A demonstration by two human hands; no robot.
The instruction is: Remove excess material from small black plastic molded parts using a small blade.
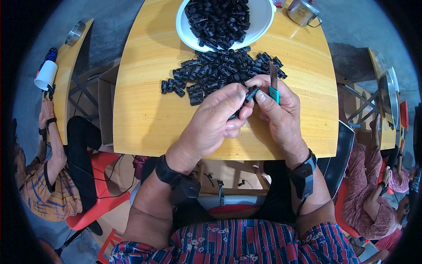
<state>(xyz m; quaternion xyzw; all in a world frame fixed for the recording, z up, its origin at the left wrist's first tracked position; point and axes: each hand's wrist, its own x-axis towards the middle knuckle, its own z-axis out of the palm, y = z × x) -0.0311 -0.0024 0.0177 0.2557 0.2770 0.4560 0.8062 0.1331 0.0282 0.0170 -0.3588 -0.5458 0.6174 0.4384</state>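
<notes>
Over the near half of the wooden table (149,127), both hands meet at a small black cord lock (252,93). My left hand (211,121) is closed, pinching it between thumb and fingers. A second black part shows lower down, partly covered by the left fingers. My right hand (283,116) is closed around a small knife (274,93) with a teal handle, its blade pointing up and away. The right thumb and forefinger also touch the cord lock. Just beyond my hands lies a loose pile of similar black cord locks (215,72).
A white bowl (181,26) heaped with black cord locks stands at the far edge. A metal mug (302,13) is at the far right. People sit at side tables left and right; a white cup (45,75) stands on the left one. A dark bag-like object hangs beside the table's right corner.
</notes>
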